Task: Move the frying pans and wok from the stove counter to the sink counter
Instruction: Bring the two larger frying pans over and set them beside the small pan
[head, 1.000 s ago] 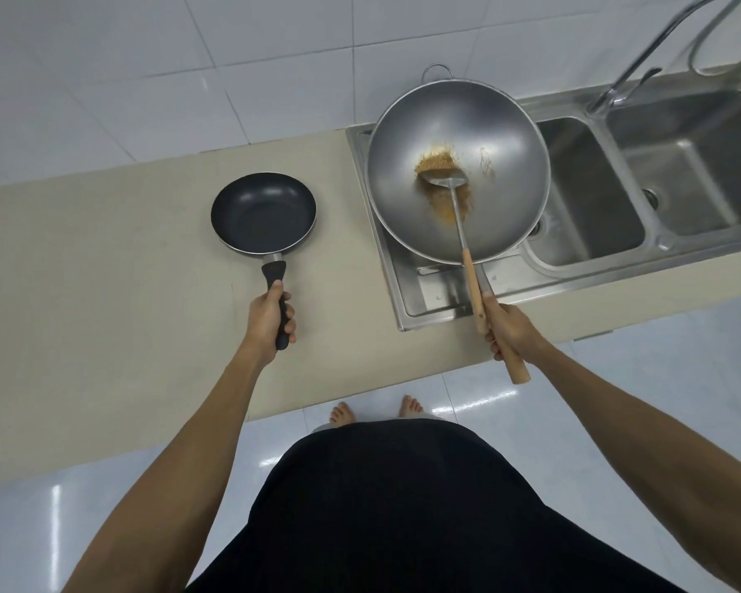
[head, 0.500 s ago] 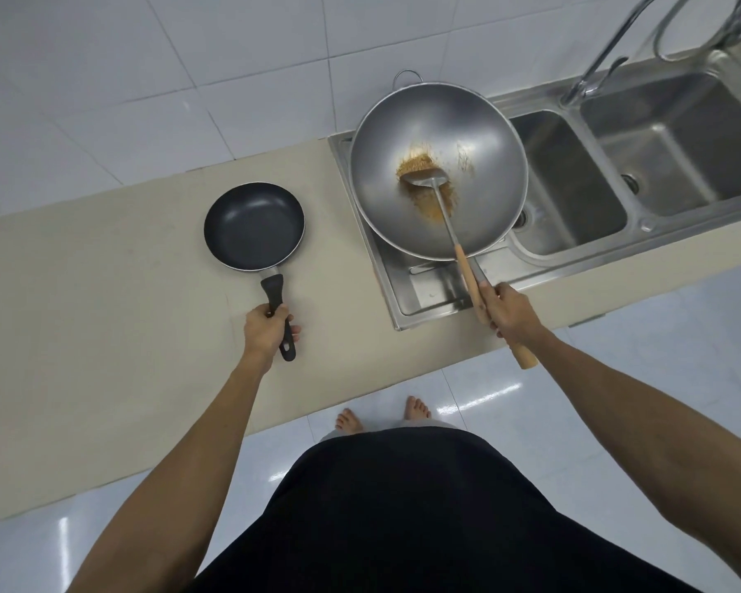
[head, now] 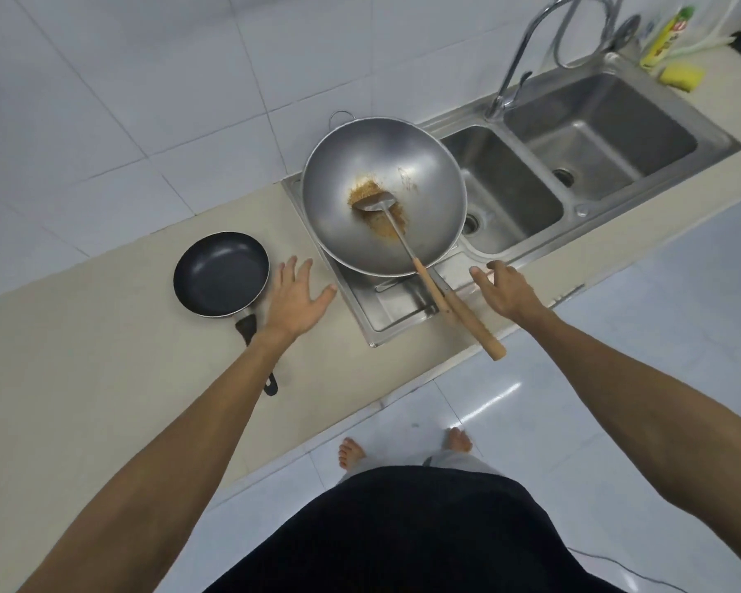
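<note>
A small black frying pan (head: 221,273) lies on the beige counter (head: 82,357), its black handle pointing toward me and partly hidden under my left forearm. A large steel wok (head: 383,194) with brown residue rests on the sink's steel drainboard (head: 396,308). A metal spatula (head: 377,204) lies in the wok, and the wooden handles stick out over the counter edge. My left hand (head: 296,295) hovers open between the pan and the wok, fingers spread. My right hand (head: 508,288) is open just right of the wooden handles, holding nothing.
A double steel sink (head: 574,164) with a curved tap (head: 527,57) lies to the right of the wok. A yellow sponge (head: 681,75) and a green-yellow bottle (head: 664,38) stand at the far right corner. White wall tiles run behind; glossy floor lies below the counter edge.
My left hand has let go of the frying pan's handle and moved right with fingers spread. My right hand has let go of the wooden handle and opened beside it.
</note>
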Demonstrator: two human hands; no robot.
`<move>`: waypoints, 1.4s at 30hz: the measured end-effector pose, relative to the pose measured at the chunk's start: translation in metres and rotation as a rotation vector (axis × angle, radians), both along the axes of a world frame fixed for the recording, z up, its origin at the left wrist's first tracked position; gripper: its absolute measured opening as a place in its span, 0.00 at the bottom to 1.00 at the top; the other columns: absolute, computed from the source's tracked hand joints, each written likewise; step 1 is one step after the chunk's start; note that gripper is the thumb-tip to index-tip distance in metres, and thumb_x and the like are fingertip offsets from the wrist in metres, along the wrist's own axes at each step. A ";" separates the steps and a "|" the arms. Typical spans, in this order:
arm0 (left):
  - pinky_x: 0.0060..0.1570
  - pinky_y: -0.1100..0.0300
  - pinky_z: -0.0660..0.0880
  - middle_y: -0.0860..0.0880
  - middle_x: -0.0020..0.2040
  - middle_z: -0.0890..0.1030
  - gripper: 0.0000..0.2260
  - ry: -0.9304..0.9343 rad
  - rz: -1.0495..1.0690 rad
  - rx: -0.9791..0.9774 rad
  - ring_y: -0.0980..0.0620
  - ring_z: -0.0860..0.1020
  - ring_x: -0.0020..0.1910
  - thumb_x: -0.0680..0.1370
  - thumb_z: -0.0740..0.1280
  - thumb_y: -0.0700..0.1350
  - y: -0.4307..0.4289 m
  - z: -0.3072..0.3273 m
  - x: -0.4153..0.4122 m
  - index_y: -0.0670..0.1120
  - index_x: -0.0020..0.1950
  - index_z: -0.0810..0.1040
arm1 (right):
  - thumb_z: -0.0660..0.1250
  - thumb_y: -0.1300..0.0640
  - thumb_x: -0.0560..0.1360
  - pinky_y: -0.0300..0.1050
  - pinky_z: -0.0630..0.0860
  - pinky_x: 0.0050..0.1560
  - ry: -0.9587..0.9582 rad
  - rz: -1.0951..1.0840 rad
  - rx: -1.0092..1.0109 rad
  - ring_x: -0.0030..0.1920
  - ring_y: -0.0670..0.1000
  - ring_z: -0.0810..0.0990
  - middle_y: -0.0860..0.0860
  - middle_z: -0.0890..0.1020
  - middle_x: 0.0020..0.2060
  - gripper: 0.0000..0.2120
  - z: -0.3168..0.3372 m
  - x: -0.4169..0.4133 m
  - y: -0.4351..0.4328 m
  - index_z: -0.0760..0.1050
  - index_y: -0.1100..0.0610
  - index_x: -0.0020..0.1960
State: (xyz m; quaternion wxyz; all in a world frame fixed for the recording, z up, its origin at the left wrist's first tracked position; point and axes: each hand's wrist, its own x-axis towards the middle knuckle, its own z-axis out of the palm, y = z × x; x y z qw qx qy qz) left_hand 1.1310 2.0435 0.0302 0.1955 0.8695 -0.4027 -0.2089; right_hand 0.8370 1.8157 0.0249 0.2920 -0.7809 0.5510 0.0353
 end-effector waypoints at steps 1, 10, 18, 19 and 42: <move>0.78 0.44 0.49 0.39 0.82 0.55 0.33 -0.023 -0.071 0.014 0.38 0.49 0.81 0.81 0.61 0.60 -0.014 0.005 -0.007 0.44 0.80 0.60 | 0.53 0.36 0.83 0.62 0.69 0.69 0.013 -0.010 -0.023 0.69 0.68 0.73 0.66 0.74 0.70 0.33 0.003 -0.008 -0.007 0.68 0.61 0.73; 0.78 0.41 0.49 0.40 0.82 0.54 0.35 -0.113 -0.344 0.053 0.38 0.47 0.81 0.81 0.58 0.62 -0.148 0.034 -0.122 0.43 0.81 0.56 | 0.51 0.33 0.81 0.65 0.67 0.69 0.041 -0.040 -0.135 0.70 0.67 0.72 0.64 0.73 0.71 0.35 0.044 -0.124 -0.099 0.66 0.58 0.75; 0.78 0.44 0.50 0.39 0.81 0.56 0.33 -0.169 -0.451 0.046 0.38 0.50 0.81 0.82 0.58 0.59 -0.282 0.053 -0.297 0.41 0.81 0.57 | 0.51 0.33 0.82 0.65 0.66 0.69 0.043 -0.032 -0.251 0.71 0.66 0.71 0.63 0.73 0.72 0.35 0.083 -0.272 -0.199 0.66 0.59 0.75; 0.78 0.44 0.50 0.39 0.81 0.56 0.33 -0.174 -0.470 0.051 0.38 0.50 0.81 0.82 0.57 0.60 -0.297 0.057 -0.318 0.41 0.81 0.57 | 0.52 0.33 0.82 0.65 0.66 0.69 0.046 -0.034 -0.258 0.71 0.66 0.70 0.63 0.72 0.73 0.35 0.087 -0.293 -0.208 0.66 0.59 0.76; 0.77 0.44 0.53 0.39 0.80 0.60 0.35 -0.285 -0.893 0.137 0.38 0.56 0.79 0.82 0.54 0.62 -0.670 0.048 -0.588 0.39 0.80 0.58 | 0.54 0.32 0.80 0.65 0.62 0.73 0.226 -0.358 -0.112 0.78 0.64 0.60 0.62 0.63 0.79 0.39 0.066 -0.616 -0.461 0.57 0.56 0.82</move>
